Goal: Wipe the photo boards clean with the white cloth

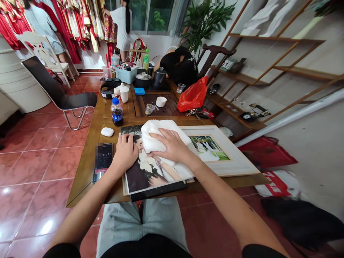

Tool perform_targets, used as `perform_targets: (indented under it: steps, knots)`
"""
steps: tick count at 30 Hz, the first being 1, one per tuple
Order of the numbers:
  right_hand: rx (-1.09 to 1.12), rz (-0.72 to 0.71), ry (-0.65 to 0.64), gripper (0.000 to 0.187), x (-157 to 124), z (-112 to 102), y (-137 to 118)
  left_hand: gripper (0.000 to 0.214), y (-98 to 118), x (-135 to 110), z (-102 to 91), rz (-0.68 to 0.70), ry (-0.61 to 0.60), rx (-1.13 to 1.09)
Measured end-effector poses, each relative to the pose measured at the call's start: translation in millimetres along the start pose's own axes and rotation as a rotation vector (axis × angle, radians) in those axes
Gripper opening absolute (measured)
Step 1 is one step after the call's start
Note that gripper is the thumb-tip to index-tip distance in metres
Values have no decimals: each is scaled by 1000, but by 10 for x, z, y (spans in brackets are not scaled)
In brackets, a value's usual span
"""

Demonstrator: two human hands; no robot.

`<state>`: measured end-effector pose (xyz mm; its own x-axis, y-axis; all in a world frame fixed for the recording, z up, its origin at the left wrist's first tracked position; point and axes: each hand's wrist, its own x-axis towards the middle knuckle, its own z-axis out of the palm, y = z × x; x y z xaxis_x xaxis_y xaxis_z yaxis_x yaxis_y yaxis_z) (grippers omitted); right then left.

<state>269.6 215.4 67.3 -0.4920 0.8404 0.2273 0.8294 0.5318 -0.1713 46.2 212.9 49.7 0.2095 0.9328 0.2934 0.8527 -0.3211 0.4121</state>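
Observation:
A large wedding photo print lies on the near end of the wooden table. My left hand rests flat on its left edge, fingers together and stretched. My right hand presses a white cloth onto the print's upper part, fingers curled over the cloth. A white picture frame holding a smaller wedding photo lies just right of the print, partly under the cloth.
A phone and a white earbud case lie left of the print. A cola bottle, cups, a kettle and a red bag stand farther back. A person leans on the far end; another stands by hanging garments.

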Motion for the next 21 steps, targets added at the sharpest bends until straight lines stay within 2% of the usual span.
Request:
perform_targets:
  steps: [5, 12, 21]
  knots:
    - [-8, 72, 43, 68, -65, -21, 147, 45, 0, -2, 7, 3, 3, 2]
    - [-47, 44, 62, 69, -169, 12, 164, 43, 7, -12, 11, -4, 26, 0]
    - [-60, 0, 36, 70, -584, -22, 67, 43, 9, -15, 12, -4, 27, 1]
